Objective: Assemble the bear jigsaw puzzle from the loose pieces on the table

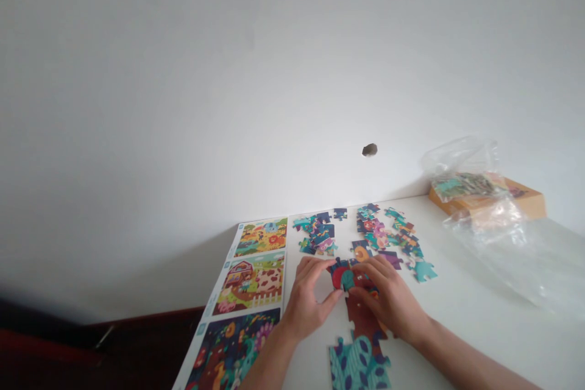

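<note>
Both hands are at a partly joined jigsaw puzzle [363,317] on the white table. My left hand [311,297] pinches the left side of a dark blue puzzle piece [338,274] with a red and teal shape, between thumb and forefinger. Curled over the brown pieces just to the right, my right hand [386,292] has its thumb and fingertips closed on the joined edge, and it partly hides them. Teal leaf-patterned pieces [359,365] lie nearer to me. A piece with an orange shape [361,250] rests just beyond the fingers.
Loose puzzle pieces [320,234] lie at the back, with another cluster [393,234] to their right. Picture sheets [251,283] line the table's left edge. An orange box [525,198] and clear plastic bags [496,216] stand at the right, against the wall [292,85].
</note>
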The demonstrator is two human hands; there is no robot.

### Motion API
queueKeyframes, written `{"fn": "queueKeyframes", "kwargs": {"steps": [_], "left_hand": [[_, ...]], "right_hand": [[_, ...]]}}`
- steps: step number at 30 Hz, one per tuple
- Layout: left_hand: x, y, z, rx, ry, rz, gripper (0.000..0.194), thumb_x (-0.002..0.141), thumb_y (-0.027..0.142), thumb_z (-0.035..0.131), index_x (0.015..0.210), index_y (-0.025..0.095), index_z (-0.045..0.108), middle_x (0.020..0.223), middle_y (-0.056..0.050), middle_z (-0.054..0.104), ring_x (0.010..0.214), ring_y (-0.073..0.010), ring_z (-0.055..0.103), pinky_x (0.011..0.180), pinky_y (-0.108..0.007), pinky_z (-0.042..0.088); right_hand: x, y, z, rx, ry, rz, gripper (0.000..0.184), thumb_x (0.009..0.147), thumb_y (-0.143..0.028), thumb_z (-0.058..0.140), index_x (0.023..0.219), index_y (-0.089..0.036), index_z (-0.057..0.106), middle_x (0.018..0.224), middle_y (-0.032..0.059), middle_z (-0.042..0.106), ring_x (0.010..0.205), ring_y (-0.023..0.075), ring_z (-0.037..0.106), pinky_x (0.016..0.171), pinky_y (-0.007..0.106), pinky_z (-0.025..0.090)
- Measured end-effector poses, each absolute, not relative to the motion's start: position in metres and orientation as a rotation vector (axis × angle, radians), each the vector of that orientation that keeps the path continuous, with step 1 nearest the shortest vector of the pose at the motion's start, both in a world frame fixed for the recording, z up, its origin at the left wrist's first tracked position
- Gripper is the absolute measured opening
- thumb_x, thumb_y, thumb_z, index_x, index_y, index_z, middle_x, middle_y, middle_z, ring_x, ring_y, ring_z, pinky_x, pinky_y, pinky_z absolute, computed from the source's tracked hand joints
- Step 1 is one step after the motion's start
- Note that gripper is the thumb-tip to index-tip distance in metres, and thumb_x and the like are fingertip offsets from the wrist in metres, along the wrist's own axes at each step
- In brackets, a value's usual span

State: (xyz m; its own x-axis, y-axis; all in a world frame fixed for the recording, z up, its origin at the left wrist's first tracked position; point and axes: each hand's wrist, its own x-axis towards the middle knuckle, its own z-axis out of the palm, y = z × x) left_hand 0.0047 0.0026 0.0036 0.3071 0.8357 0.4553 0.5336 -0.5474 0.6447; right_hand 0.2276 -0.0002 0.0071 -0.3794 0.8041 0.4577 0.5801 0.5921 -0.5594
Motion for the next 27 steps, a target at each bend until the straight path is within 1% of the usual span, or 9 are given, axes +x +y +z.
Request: {"fn": "queueKeyframes", "kwargs": {"steps": [11,19,25,27], "left_hand": [[0.0043,0.0029,0.0050,2.210,1.232,1.105,0.044,0.078,0.018,0.070,0.120,0.024,0.060,0.112,-0.007,0.063,0.108,-0.0271,0.055,0.096,-0.042,0.047],[0.0040,0.0031,0.0018,2.215,1.227,1.100,0.047,0.076,0.015,0.071,0.120,0.025,0.058,0.112,-0.006,0.063,0.108,-0.0263,0.055,0.096,-0.041,0.046],[0.0034,0.0028,0.0044,2.219,1.207,1.115,0.044,0.077,0.018,0.071,0.119,0.024,0.059,0.112,-0.006,0.063,0.108,-0.0264,0.055,0.095,-0.041,0.046],[0.0030,0.0030,0.0046,2.189,1.189,1.137,0.037,0.080,0.021,0.068,0.116,0.023,0.059,0.111,-0.006,0.063,0.107,-0.0263,0.056,0.094,-0.040,0.046]], "right_hand": [[0.2262,-0.0015,0.0091,-1.104,-2.096,0.429,0.017,0.091,-0.027,0.063,0.107,-0.023,0.060,0.097,0.0069,0.064,0.093,0.0243,0.056,0.078,0.038,0.051],[0.2273,0.0003,0.0031,-1.076,-2.092,0.410,0.018,0.091,-0.027,0.063,0.108,-0.023,0.060,0.097,0.0070,0.064,0.093,0.0239,0.057,0.078,0.038,0.051],[0.2278,0.0006,0.0009,-1.082,-2.096,0.426,0.019,0.091,-0.028,0.063,0.109,-0.023,0.059,0.098,0.0070,0.064,0.093,0.0237,0.056,0.078,0.038,0.050],[0.2274,-0.0005,0.0032,-1.074,-2.102,0.440,0.019,0.091,-0.028,0.063,0.109,-0.023,0.060,0.098,0.0071,0.063,0.093,0.0235,0.055,0.079,0.038,0.049]]}}
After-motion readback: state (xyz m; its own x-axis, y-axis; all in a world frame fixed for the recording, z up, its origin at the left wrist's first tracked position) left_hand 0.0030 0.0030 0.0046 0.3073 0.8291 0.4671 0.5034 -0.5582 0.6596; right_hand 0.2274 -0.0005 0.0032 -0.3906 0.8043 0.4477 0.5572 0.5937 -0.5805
